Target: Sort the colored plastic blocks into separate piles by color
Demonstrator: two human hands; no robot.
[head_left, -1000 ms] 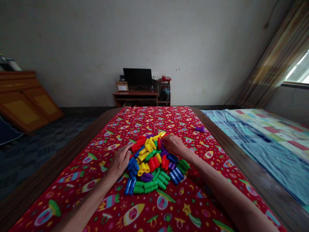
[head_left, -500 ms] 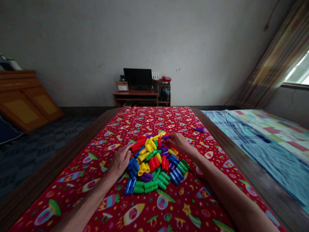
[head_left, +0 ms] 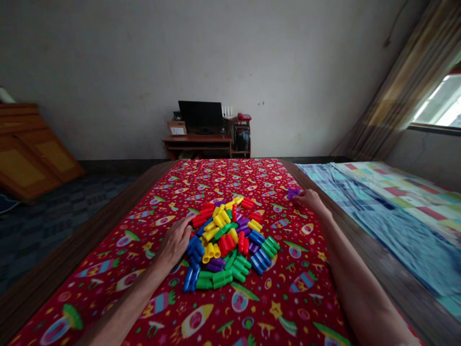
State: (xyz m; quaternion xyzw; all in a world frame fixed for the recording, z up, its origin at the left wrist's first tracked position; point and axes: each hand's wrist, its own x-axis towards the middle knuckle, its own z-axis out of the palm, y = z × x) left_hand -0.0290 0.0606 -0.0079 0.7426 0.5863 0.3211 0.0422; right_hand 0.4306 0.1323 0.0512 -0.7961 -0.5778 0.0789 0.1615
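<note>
Mostly glossy, tube-shaped plastic pieces (head_left: 226, 244)

A heap of blocks (head_left: 225, 243) lies on a cloth (head_left: 212, 317) spread over a table (head_left: 142, 186), a person's left hand (head_left: 179, 238) at the heap's left edge. The right hand (head_left: 311, 200) is at loose blocks (head_left: 292, 192) right of the heap and farther back. Well behind the heap, a desk (head_left: 196, 139) bears a monitor (head_left: 200, 115); a cabinet (head_left: 30, 156) stands far left of the heap, a bed (head_left: 374, 211) to its right.
</note>
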